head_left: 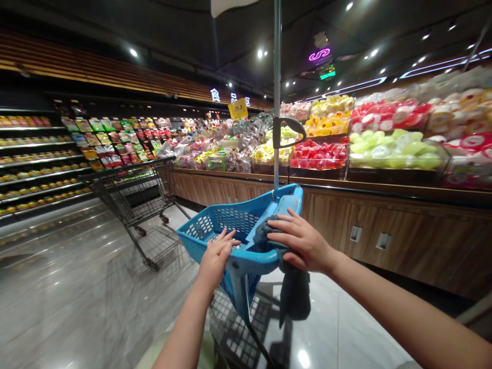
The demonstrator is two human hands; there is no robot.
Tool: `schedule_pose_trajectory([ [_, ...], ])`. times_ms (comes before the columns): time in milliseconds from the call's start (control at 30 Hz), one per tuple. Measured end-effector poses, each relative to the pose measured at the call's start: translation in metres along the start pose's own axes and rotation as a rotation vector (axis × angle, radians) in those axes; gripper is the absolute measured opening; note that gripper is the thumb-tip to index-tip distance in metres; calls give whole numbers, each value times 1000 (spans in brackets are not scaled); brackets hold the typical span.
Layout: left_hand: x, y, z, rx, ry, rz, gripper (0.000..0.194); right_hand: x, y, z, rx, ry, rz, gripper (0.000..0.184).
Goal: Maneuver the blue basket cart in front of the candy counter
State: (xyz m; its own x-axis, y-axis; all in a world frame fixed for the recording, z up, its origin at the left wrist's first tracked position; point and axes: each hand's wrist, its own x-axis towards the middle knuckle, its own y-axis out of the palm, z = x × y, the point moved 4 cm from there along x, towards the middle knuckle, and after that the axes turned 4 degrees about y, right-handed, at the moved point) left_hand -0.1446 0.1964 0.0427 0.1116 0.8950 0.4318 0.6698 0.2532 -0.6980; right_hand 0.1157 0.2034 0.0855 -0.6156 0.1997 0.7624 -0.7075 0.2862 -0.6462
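Cloth (295,294) under right hand (303,242)

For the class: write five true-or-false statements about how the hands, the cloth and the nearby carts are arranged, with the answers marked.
1. The right hand lies on a dark cloth draped over the blue cart. True.
2. An upright pole rises beside the blue cart's far end. True.
3. The left hand grips that pole. False: it is at the cart's near rim.
4. A wire trolley stands left of the blue cart. True.
5. The cloth lies flat on the floor. False: it hangs from the rim.
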Motion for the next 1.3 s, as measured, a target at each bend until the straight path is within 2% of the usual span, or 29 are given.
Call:
schedule_pose_trajectory([
  [133,1,7,-8,-35,-7,22,48,-10,-12,-26,34,46,-18,41],
  [267,1,16,-16,-20,1,5,46,-17,-20,-32,120,212,-115,36],
  [367,-1,22,-20,20,1,-42,47,-22,-20,-17,155,266,-182,31],
  [500,-4,26,-21,73,8,-97,51,-25,-17,16,160,273,-234,29],
  [633,-5,25,-20,79,7,-97,50,-21,-14,46,96,178,-207,30],
  [733,-3,23,-16,31,12,-91,48,-18,-12,54,25,80,-188,34],
  [833,-2,22,-13,-14,27,-81,46,-19,-9,46,-42,21,-160,37],
  [967,-2,23,-12,-37,42,-80,46,-24,-11,21,-39,0,-144,38],
  [1133,-4,25,-17,-44,44,-96,45,-34,-16,-11,-4,117,-140,40],
  [1300,-6,26,-20,-28,66,-113,46,-38,-16,-9,25,216,-186,36],
])
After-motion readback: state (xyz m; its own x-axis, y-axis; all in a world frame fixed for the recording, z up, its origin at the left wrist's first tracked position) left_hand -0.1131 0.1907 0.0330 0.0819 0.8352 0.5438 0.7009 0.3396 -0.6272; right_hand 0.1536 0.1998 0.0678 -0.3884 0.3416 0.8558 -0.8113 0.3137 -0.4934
